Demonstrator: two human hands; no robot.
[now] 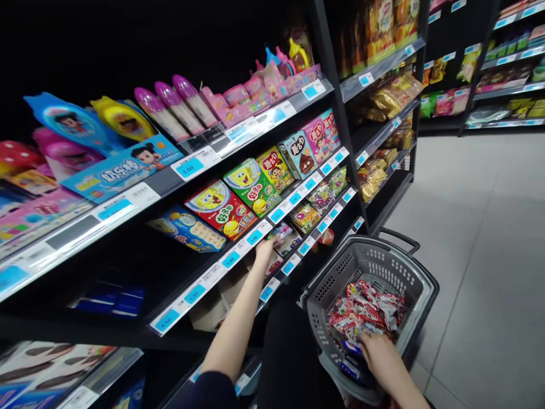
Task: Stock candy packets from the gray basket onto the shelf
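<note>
Down at the shelves, the left hand [267, 247] had gone in low, its forearm crossing the pale strip of blue-and-white price labels [230, 259], fingertips right up against a small, shiny bluish-purple packet [281, 230]! The fingers were bent toward it, but blur and the shelf edge hid their tips, so whether they had gripped it could not be told. That packet lay on the lower shelf, beside small open boxes of colourful packets [305, 216]. Just above, a red cartoon-printed carton [221, 210] leaned next to a green cartoon-printed carton [252, 186], with a smaller yellow carton [275, 168] beyond. And over on the other side, the right hand [380, 353] dipped into a grey plastic basket with slotted walls [389, 258]! Its fingers curled down at the near side of a loose heap of glossy red-and-white packets [364, 309], just beside some dark blue packets [349, 370]; whether they had closed on one could not be made out. Between shelves and basket came a black trouser leg [283, 346], and to the right stretched grey floor tiles [489, 255].
</note>
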